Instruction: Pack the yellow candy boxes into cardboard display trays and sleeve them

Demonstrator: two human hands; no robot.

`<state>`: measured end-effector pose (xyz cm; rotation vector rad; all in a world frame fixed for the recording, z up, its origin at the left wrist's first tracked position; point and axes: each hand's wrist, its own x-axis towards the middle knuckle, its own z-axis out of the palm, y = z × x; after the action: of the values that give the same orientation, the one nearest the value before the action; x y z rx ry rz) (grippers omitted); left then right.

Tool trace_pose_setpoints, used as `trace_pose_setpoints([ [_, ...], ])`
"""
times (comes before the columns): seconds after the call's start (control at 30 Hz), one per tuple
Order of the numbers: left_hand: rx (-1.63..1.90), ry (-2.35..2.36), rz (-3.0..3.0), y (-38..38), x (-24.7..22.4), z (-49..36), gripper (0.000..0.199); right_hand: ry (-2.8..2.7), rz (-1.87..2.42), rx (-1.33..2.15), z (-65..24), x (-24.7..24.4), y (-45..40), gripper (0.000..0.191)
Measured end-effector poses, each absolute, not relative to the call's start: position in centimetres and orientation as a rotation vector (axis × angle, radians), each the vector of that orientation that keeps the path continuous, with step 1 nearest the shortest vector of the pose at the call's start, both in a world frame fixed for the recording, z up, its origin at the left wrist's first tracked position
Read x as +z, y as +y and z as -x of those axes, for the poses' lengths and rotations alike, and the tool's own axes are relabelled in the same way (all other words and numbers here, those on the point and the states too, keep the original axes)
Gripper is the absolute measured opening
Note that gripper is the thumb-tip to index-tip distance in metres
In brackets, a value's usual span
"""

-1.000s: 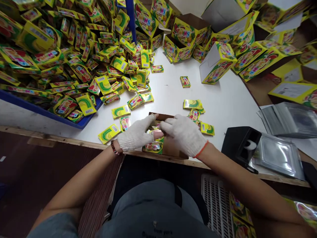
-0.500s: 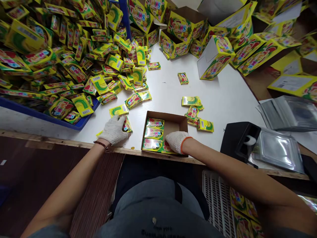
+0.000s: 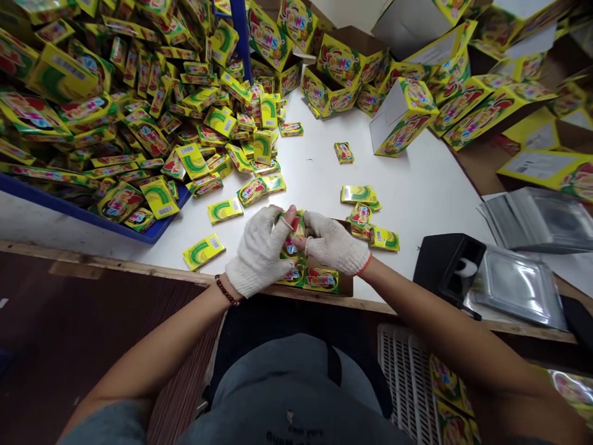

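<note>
Both my hands wear white knit gloves and meet above a brown open carton (image 3: pixel 345 285) at the table's front edge. My left hand (image 3: pixel 262 252) and my right hand (image 3: pixel 336 243) are closed around a small yellow-green box (image 3: pixel 298 224), one from each side. Beneath them, boxes printed "TWINS" (image 3: pixel 321 279) lie face up along the carton's near side. The gloves hide much of the carton's inside. Left of my left hand, two yellow boxes (image 3: pixel 204 251) (image 3: pixel 225 211) lie on the white table.
A blue bin (image 3: pixel 152 235) heaped with small boxes fills the left. Loose boxes (image 3: pixel 360 214) lie right of the carton. Bigger printed cartons (image 3: pixel 403 117) stand at the back. At right are a black dispenser (image 3: pixel 447 266) and clear plastic trays (image 3: pixel 519 284).
My left hand has moved right from the loose boxes to the carton, bringing a box. My right hand has risen from inside the carton to meet it.
</note>
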<state>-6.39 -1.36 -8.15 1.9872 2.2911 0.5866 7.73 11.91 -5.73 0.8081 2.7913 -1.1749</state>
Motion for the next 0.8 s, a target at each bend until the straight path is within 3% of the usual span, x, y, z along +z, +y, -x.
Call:
trace_pose_setpoints([
  [0.1,0.672,2.329,-1.964,-1.5,-8.2,6.7,0.082,2.743,-0.765,-0.892,-8.2,-4.0,13.4,0.024],
  [0.17,0.628,2.437,-1.877,-2.3,-8.5,8.5,0.068,2.627,-0.686,-0.552,-8.6,-3.6,14.5,0.030],
  [0.27,0.253,2.584,-1.626,-4.0,-9.5,11.9,0.052,2.427,-0.524,-0.219,-7.9,-4.7,15.3,0.036],
  [0.4,-0.281,2.595,-1.195,-6.0,-10.9,14.9,0.065,2.224,-0.436,-0.187,-5.5,-7.6,15.2,0.042],
  [0.5,-0.353,2.545,-1.079,-7.2,-11.5,15.7,0.057,2.221,-0.555,-0.224,-5.0,-9.3,14.9,0.038],
  [0.6,-0.184,2.622,-1.144,-8.0,-11.8,16.0,0.046,2.333,-0.703,-0.231,-6.0,-10.3,14.2,0.037],
  [0.8,0.651,2.445,-1.678,-6.6,-10.4,13.4,0.057,2.411,-0.715,-0.255,-7.6,-11.1,14.1,0.035],
])
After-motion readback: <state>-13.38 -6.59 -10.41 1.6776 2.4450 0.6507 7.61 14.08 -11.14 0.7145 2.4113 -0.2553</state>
